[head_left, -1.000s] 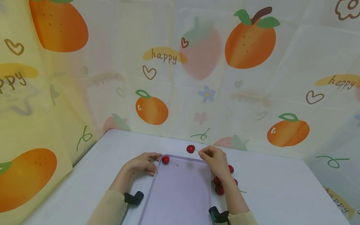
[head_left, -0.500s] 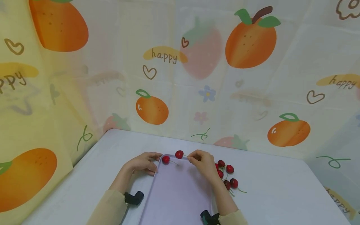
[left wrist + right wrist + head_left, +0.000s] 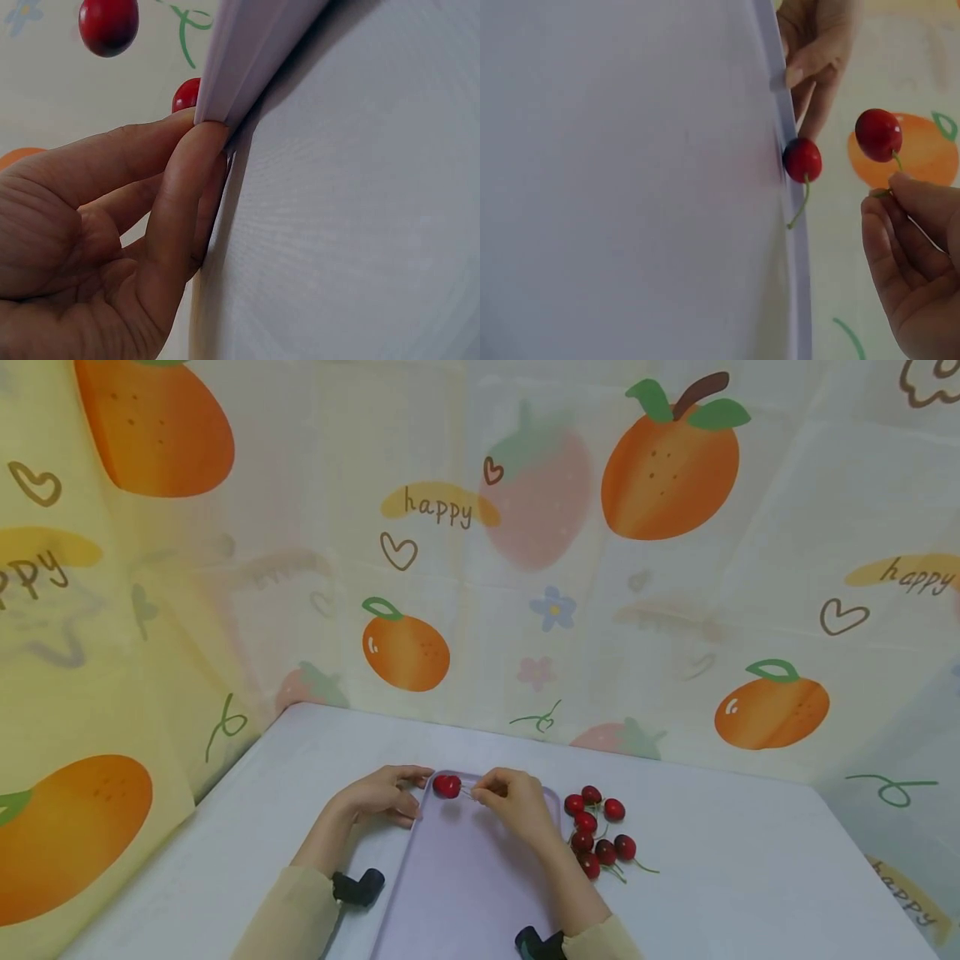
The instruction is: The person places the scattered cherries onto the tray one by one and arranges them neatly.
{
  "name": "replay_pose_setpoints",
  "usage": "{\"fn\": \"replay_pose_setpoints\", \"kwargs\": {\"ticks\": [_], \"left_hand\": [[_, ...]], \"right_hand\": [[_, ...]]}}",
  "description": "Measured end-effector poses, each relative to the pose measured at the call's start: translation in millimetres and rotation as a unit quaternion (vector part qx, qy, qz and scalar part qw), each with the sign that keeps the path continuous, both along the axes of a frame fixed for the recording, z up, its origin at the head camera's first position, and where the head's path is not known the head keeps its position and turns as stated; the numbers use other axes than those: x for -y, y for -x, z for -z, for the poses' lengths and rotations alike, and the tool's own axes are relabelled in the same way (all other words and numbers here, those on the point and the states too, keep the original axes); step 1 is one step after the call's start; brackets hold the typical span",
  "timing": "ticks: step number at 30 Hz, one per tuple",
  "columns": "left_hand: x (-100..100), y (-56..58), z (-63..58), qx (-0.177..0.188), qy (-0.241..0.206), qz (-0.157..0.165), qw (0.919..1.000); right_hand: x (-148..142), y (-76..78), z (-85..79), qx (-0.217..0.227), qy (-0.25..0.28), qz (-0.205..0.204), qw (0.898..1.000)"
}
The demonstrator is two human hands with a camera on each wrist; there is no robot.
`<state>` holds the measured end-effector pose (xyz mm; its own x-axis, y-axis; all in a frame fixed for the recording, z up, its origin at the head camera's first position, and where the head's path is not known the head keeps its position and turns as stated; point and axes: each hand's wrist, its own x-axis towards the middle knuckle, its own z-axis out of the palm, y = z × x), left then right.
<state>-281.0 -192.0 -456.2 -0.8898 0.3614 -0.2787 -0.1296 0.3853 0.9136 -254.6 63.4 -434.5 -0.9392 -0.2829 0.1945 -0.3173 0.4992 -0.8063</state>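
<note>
My left hand [image 3: 382, 795] holds the far left corner of a pale purple tray [image 3: 465, 885]. In the left wrist view its thumb and forefinger meet at the tray's rim [image 3: 240, 67]. My right hand [image 3: 517, 806] pinches a red cherry [image 3: 878, 135] by its green stem and holds it over the tray's far left part. Another cherry [image 3: 804, 160] lies in that corner with its stem trailing; from the head it is partly hidden behind the held one.
Several cherries [image 3: 605, 852] with stems lie in a loose group on the white table [image 3: 720, 877], just right of the tray. A fruit-print cloth [image 3: 480, 610] hangs behind and along the left side.
My right hand has carried the cherry leftward and lower, from beyond the tray's far edge to beside the cherry in the corner. The group on the right has come into full view. My left hand stays put.
</note>
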Motion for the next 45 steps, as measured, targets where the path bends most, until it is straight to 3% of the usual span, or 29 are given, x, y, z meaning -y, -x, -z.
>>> {"fn": "replay_pose_setpoints", "kwargs": {"ticks": [11,31,45], "left_hand": [[0.8,0.7,0.8,0.002,-0.009,0.004,1.0],[1.8,0.8,1.4,-0.004,-0.021,0.014,0.9997],[1.1,-0.2,0.0,-0.002,-0.018,0.015,0.9997]], "right_hand": [[11.7,-2.1,9.6,0.027,0.01,-0.02,0.999],[17.2,0.1,23.3,0.002,-0.012,-0.034,0.999],[20.8,0.4,28.5,0.009,-0.027,-0.031,0.999]]}}
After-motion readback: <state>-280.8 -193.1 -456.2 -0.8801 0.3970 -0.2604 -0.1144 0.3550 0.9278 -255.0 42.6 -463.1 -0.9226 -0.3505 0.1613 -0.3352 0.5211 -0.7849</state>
